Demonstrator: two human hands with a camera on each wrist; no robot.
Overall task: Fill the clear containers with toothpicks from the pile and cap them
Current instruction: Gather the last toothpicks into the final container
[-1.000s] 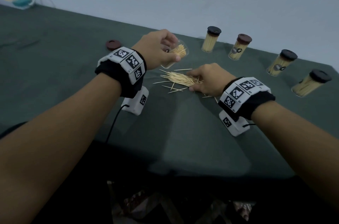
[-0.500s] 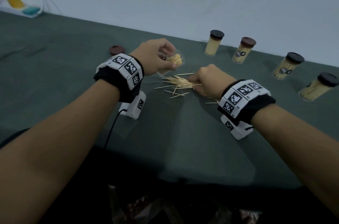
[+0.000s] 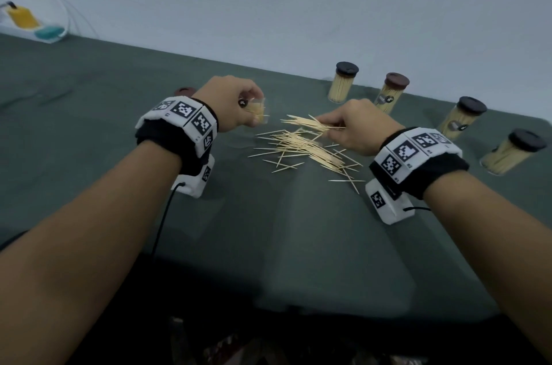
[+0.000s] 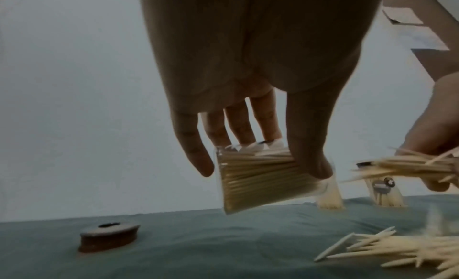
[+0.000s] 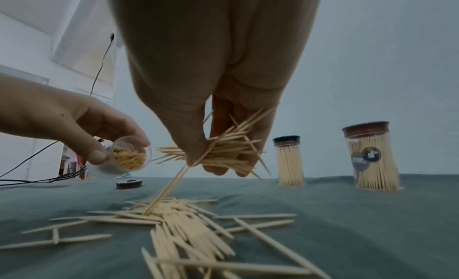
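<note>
My left hand [image 3: 236,104] grips a clear container [image 4: 258,180] part-filled with toothpicks, tilted on its side above the cloth with its mouth toward the right hand [image 3: 355,125]. That hand pinches a bunch of toothpicks [image 5: 223,149] lifted off the pile, level with the container [image 5: 124,159] and just right of its mouth. One pick hangs from the bunch down to the pile. The loose pile [image 3: 301,146] lies scattered on the green cloth between my hands. A brown cap [image 4: 108,237] sits on the cloth behind my left hand.
Several capped, filled containers stand along the far right: [image 3: 343,82], [image 3: 391,93], [image 3: 460,118], [image 3: 510,152]. A wall rises directly behind them. A white tray with a yellow item [image 3: 24,21] and cables sits at the far left corner. The table's front edge [image 3: 268,308] is near me.
My right hand has risen off the pile with a bunch of toothpicks pinched in it, moving toward the container's mouth. The left hand kept its hold on the tilted container.
</note>
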